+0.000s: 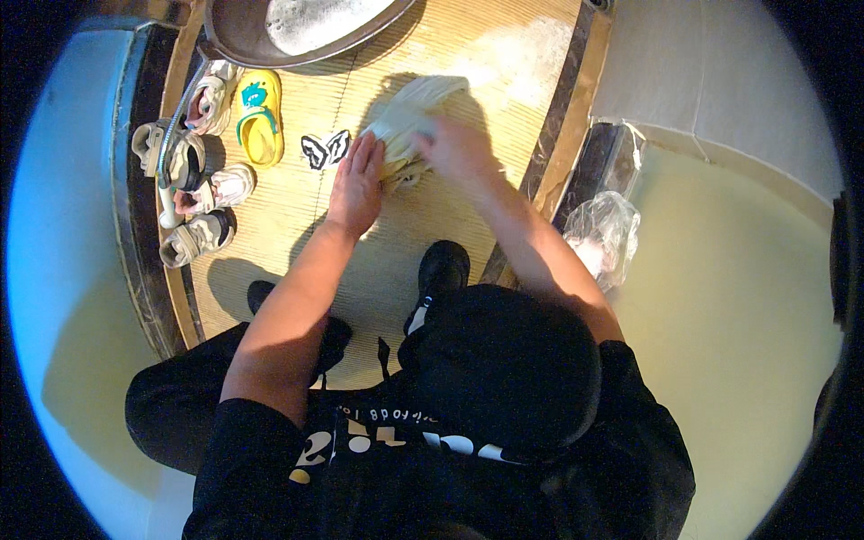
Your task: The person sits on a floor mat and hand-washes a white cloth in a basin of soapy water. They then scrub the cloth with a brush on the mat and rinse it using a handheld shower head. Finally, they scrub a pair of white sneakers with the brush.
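Note:
A pale yellow cloth (423,99), bunched up at its near end, lies on the ribbed tan floor (387,346) in front of me. My left hand (356,187) rests against the cloth's left edge, its fingers stretched out and close together. Over the right side of the cloth is my right hand (457,151), smeared by motion, so its fingers and anything in them cannot be made out. Just left of my left fingertips lie two small black-and-white pieces (313,152) whose kind I cannot tell.
At the top, a dark basin (238,49) holds white suds. Several sneakers (216,188) and a yellow clog (261,135) line the left side, with a grey hose (180,112) by them. A clear plastic bag (612,225) sits right of the wooden edge (547,175).

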`<state>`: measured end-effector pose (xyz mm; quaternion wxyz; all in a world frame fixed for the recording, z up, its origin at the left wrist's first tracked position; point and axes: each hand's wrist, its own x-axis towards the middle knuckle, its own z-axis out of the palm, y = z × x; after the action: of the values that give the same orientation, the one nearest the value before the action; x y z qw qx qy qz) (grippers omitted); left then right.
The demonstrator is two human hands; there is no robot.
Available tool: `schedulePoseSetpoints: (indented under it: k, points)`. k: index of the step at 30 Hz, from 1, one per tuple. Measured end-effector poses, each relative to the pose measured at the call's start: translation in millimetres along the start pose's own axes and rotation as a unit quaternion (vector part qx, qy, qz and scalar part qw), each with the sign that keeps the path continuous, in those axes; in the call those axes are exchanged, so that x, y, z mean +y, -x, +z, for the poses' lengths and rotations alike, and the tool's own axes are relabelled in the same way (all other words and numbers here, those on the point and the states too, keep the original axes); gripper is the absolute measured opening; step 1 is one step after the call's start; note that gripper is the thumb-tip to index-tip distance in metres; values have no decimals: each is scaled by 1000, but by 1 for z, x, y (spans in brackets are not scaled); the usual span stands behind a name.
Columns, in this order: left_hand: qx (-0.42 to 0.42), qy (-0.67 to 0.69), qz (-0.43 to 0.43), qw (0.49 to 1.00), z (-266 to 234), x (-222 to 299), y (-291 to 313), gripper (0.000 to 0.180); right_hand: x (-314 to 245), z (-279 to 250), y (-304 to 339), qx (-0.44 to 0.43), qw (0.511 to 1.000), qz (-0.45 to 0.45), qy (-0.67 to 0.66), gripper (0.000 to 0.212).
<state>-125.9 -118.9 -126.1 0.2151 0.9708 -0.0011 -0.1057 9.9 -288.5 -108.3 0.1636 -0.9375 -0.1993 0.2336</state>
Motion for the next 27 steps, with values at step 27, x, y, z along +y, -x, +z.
schedulePoseSetpoints:
  k: [27]
  points:
    - [38, -2, 12, 999, 3, 4, -4, 52, 14, -42, 0, 12, 995, 84, -52, 59]
